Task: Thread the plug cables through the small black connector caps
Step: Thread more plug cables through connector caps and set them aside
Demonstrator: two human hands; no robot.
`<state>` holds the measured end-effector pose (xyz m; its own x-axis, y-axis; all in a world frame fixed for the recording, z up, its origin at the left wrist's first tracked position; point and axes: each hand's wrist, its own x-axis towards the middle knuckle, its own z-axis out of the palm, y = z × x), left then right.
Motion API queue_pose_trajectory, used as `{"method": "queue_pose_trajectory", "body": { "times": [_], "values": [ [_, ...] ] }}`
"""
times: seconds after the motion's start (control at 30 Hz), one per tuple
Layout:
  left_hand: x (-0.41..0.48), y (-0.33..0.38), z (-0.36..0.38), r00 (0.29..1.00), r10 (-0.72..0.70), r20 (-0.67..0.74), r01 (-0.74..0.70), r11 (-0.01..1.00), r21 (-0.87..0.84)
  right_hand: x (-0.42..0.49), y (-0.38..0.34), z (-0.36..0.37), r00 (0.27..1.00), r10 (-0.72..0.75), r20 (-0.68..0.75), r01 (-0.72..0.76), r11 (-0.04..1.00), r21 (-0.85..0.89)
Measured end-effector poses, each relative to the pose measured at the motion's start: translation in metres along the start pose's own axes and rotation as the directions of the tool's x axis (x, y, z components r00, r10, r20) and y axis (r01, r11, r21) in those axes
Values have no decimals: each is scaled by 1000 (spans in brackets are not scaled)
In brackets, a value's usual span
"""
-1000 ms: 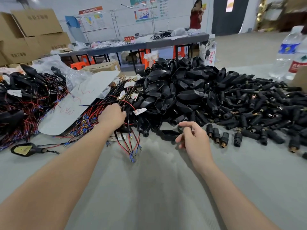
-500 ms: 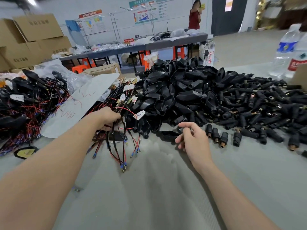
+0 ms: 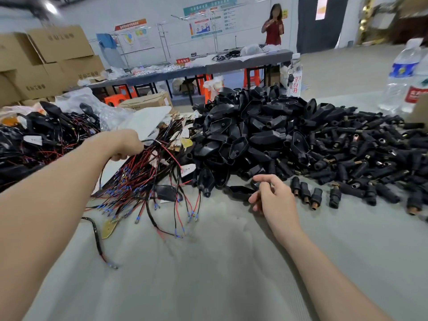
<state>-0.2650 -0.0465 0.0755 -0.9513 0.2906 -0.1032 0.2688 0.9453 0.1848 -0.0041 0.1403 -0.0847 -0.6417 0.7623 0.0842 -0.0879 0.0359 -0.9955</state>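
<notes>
**Plug cables held left of the black heap, caps spread to its right**

Plug cables (image 3: 143, 177), thin red and black wires with blue-sleeved ends, lie in a tangled bundle just left of the heap of black housings (image 3: 250, 135) on the grey table (image 3: 208, 274). The left hand (image 3: 126, 144) is above the bundle's far-left side. Its fingers are curled round a few strands, which rise from the pile into the fist. Loose wire ends fan out over the table on the near side of the bundle, and one black lead (image 3: 97, 239) trails away towards the camera.

The small black connector caps (image 3: 370, 158) spread in a wide layer to the right of the heap. Three of them (image 3: 305, 193) lie side by side at the layer's near edge. The right hand (image 3: 275, 200) is at the near foot of the heap, just left of those three caps. Its forefinger is stretched out, its other fingers are loosely bent, and nothing shows in its grasp. A flat black housing (image 3: 238, 189) lies just left of its thumb.

The left palm faces away, so how many strands it holds cannot be counted. The underside of the right hand's fingers is hidden. A second mass of wired parts (image 3: 34, 140) far left of the heap is cut off by the frame. Two water bottles (image 3: 403, 72) behind the caps are cut off at the right edge. Behind the heap, a person in red (image 3: 273, 26) stands at a distant bench, too blurred to make out.
</notes>
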Motion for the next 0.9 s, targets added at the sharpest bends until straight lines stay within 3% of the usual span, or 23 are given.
{"method": "queue_pose_trajectory", "body": {
  "times": [0.07, 0.13, 0.17, 0.23, 0.3, 0.37, 0.47, 0.57, 0.67, 0.77, 0.9],
  "values": [
    [2, 1, -6, 999, 29, -17, -32, 981, -189, 1, 0, 0, 1000, 2, -2, -2, 1000, 6],
    [-3, 4, -9, 986, 25, -165, -87, 920, -382, 1, 1, 0, 1000, 8, -3, -8, 1000, 12],
    [-5, 3, -8, 976, 0, -216, -88, 915, -393, 1, 1, 0, 1000, 7, -3, -7, 1000, 10],
    [-8, 0, 3, 985, 22, -170, -69, 959, -274, 1, 2, 0, 1000, 2, -3, -2, 1000, -2],
    [-15, -5, 15, 1000, 6, 15, -4, 988, -157, 2, 2, -1, 1000, -3, -2, 3, 1000, -8],
    [-16, -6, 17, 999, -9, 40, 12, 996, -88, 3, 3, -1, 1000, -2, -2, 2, 1000, -9],
    [-15, 0, 11, 995, 19, -100, -28, 995, -92, 4, 3, -1, 1000, 4, 1, -4, 1000, -4],
    [-23, 3, 7, 962, 149, -227, -112, 979, 168, 3, 3, -1, 1000, 7, 3, -7, 1000, -4],
    [-13, -5, 12, 955, 76, -286, -76, 997, 10, 2, 2, -2, 1000, 4, 5, -4, 1000, 7],
    [-18, -15, 11, 947, -11, -321, 29, 998, 52, 2, 2, -2, 1000, 2, 6, -2, 1000, 5],
    [-15, -33, 7, 785, -116, -608, 28, 988, -153, 3, 3, -1, 1000, 2, 9, -2, 1000, 6]
  ]
}}
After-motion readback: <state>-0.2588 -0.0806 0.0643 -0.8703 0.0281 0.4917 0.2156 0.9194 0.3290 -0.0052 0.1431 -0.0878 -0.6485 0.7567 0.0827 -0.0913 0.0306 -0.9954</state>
